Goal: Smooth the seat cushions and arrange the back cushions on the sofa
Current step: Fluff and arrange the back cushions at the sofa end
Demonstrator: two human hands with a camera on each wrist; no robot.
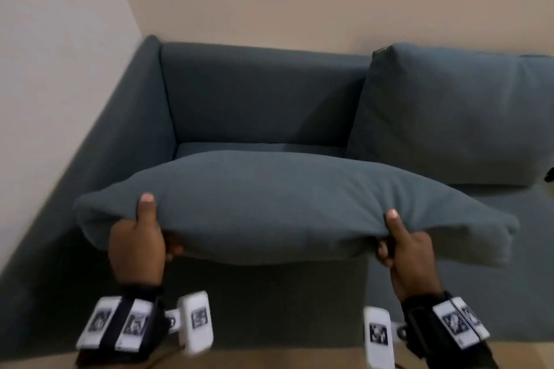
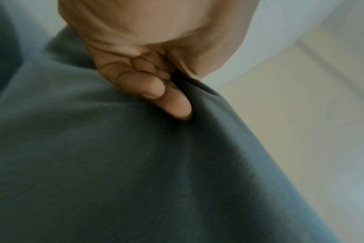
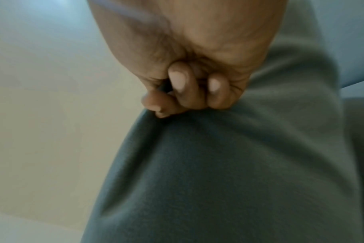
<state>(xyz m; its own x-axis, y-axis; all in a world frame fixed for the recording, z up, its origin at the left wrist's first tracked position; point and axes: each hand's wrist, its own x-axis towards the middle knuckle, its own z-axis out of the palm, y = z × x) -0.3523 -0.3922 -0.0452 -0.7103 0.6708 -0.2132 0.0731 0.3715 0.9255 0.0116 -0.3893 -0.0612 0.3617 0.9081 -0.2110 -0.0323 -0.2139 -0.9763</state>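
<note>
A blue-grey back cushion (image 1: 278, 204) hangs flat in the air above the left seat of the sofa (image 1: 257, 93). My left hand (image 1: 141, 237) grips its near edge on the left, thumb on top, fingers curled underneath. My right hand (image 1: 401, 243) grips the near edge on the right in the same way. In the left wrist view the fingers (image 2: 156, 92) dig into the cushion fabric (image 2: 114, 164). In the right wrist view the curled fingers (image 3: 189, 92) pinch a fold of the cushion (image 3: 229, 172). A second back cushion (image 1: 449, 117) leans upright against the backrest on the right.
The sofa stands in a corner, its left armrest (image 1: 120, 135) against a white wall (image 1: 54, 69), with a beige wall behind. The left seat (image 1: 257, 147) behind the held cushion is bare. The right seat (image 1: 494, 249) lies below the standing cushion. A strip of floor (image 1: 269, 359) shows at the bottom.
</note>
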